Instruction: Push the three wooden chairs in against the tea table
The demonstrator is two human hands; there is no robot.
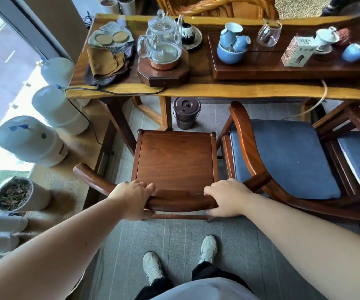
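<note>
Both hands, left hand (134, 197) and right hand (226, 197), clasp the bare wooden chair's backrest (180, 200). Pushing evenly should slide its seat (175, 160) straight under the tea table (196, 88), clear of the cushioned armchair (283, 156).

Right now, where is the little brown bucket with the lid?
In the head view, the brown bucket stands on the floor under the tea table, just beyond the bare wooden chair.

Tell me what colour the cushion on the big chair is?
Blue. The cushion shows best in the head view.
</note>
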